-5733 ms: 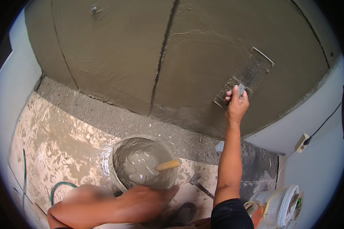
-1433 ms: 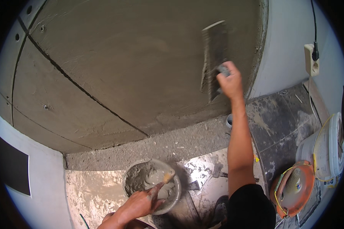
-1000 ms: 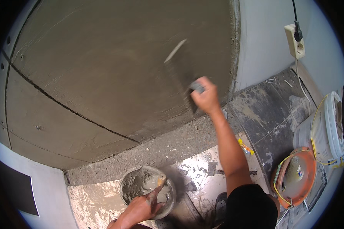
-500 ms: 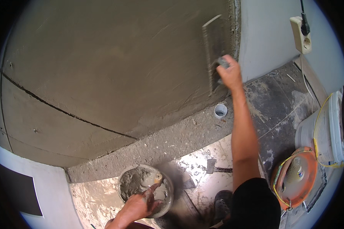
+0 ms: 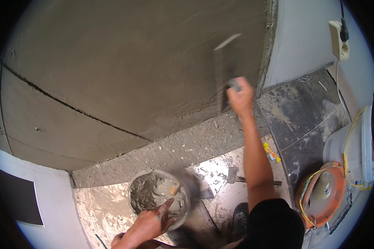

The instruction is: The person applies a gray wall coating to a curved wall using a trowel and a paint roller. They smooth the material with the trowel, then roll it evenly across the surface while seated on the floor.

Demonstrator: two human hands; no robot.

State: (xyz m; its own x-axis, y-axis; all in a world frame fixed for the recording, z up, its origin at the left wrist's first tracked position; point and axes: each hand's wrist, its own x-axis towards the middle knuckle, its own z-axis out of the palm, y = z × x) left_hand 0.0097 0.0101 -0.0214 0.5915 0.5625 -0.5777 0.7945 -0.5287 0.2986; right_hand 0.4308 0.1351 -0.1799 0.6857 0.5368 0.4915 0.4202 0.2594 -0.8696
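My right hand [image 5: 241, 96] is closed round the handle of a long flat plastering trowel [image 5: 221, 76], blurred by motion. Its blade stands roughly upright against wet grey-brown plaster [image 5: 124, 62] on the wall. At the lower middle, my left hand [image 5: 149, 222] is over the near side of a bucket [image 5: 187, 206] of grey mortar. The index finger stretches out over the mortar and the fingers look apart. Just beyond the fingertip, a mortar-smeared tool's tan, knob-like handle end [image 5: 174, 190] sticks up; the rest of that tool is largely covered.
A hatchet-shaped tool [image 5: 233, 176] and a flat scraper blade [image 5: 207, 194] lie on the pale splattered floor, near a yellow wrapper [image 5: 271, 152]. At right stand an orange bucket [image 5: 338, 199] and a white bucket [image 5: 334, 143]. A socket block [image 5: 338, 39] hangs at upper right.
My right hand and the trowel have moved down and left across the plaster. My left index finger has drawn back slightly from the tan handle end. The yellow wrapper has come into view.
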